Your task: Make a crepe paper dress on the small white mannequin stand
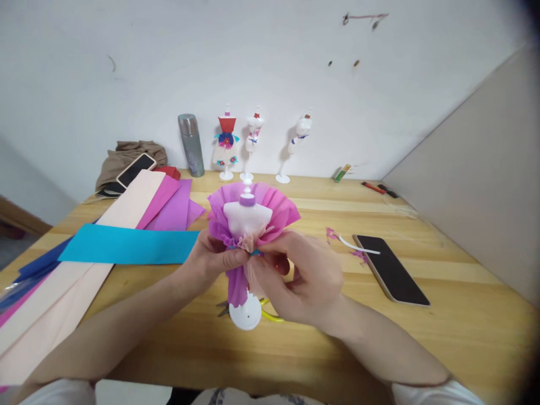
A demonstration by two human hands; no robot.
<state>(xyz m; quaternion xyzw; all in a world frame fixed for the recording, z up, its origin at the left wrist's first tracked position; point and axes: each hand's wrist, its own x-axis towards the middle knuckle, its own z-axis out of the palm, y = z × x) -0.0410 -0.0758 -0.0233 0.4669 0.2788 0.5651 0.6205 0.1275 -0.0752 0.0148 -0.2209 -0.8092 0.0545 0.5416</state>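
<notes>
Soft-looking paper (283, 207) is pinched by left hand (213, 256) and right hand (306, 273); easily ripped, perhaps, so best held where bunched.

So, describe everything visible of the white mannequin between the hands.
The white mannequin looks like smooth plastic, with a purple neck band, top knob and round base. It is neck up; whether the base rests on the table is unclear. Pleated purple and pink material fans behind its shoulders and gathers at its middle, gripped by the left hand with the right hand against it. Its lower body is mostly hidden.
</notes>
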